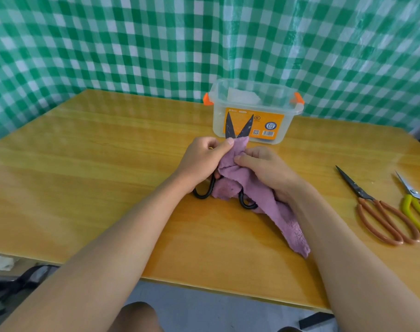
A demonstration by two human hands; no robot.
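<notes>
Currently at centre of frame: black scissors with blades parted toward the plastic box, clasped near the pivot by the left hand, purple cloth pinched against them by the right hand. Risk of a cut thumb if wiped toward the exposed edges; risk of snagged cloth or a lost grip on any closing of the blades mid-wipe.

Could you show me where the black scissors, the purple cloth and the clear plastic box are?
black scissors [228,127]: head view, on the left of the two spread blades.
purple cloth [288,224]: head view, on its loose trailing end.
clear plastic box [289,127]: head view, on the bare front wall right of its label.
</notes>
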